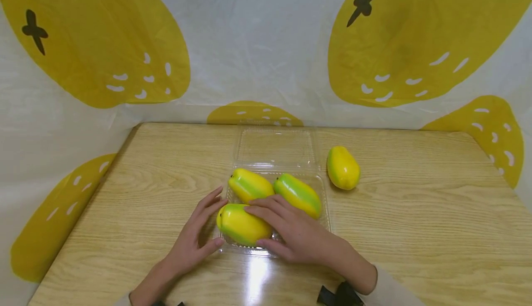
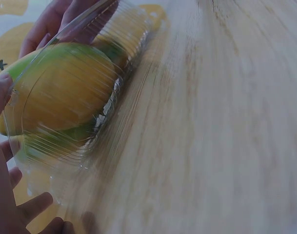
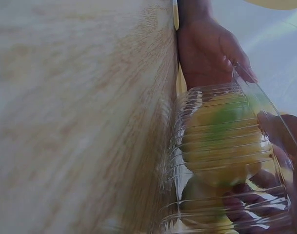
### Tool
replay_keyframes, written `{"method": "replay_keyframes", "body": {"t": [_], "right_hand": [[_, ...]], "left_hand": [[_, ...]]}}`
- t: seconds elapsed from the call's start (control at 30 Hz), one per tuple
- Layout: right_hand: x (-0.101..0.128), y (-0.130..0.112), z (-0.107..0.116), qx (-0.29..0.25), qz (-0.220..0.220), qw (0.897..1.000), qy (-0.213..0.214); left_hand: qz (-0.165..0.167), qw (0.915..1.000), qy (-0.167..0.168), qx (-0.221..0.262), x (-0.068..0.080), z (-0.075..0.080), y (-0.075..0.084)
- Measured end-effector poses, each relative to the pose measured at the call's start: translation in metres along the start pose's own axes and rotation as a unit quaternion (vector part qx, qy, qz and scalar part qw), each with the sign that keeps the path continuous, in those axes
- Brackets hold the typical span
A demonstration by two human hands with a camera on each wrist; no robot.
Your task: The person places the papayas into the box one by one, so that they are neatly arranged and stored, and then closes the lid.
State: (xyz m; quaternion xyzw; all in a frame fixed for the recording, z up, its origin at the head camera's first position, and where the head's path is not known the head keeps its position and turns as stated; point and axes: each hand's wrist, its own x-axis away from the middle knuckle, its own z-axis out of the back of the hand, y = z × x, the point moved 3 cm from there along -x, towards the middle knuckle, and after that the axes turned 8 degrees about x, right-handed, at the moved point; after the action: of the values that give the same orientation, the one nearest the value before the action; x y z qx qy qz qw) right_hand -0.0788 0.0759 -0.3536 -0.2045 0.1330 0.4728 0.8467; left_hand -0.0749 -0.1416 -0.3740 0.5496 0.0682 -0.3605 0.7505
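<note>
A clear plastic clamshell tray (image 1: 325, 204) lies open on the wooden table, its lid (image 1: 274, 147) folded back behind it. Three yellow-green fruits sit inside: one at the back left (image 1: 249, 183), one at the back right (image 1: 299, 193), one at the front (image 1: 238, 225). My right hand (image 1: 253, 226) holds the front fruit, fingers over its top and thumb at its near side. My left hand (image 1: 209, 223) rests by the tray's left edge with relaxed fingers, the thumb touching the front corner. The left wrist view shows the front fruit (image 2: 65, 97) through the ribbed tray wall.
A fourth yellow-green fruit (image 1: 342, 167) lies on the table just right of the tray. A white cloth with big yellow prints (image 1: 266, 43) hangs behind and beside the table. The table edges (image 1: 75, 237) run close on the left and at the back.
</note>
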Motion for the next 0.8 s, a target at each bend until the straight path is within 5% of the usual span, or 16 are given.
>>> {"method": "replay_keyframes", "body": {"t": [0.8], "right_hand": [[-0.0013, 0.0003, 0.0025, 0.007, -0.008, 1.000, -0.008]], "left_hand": [[0.001, 1.0000, -0.001, 0.006, -0.0005, 0.0008, 0.0002]]}}
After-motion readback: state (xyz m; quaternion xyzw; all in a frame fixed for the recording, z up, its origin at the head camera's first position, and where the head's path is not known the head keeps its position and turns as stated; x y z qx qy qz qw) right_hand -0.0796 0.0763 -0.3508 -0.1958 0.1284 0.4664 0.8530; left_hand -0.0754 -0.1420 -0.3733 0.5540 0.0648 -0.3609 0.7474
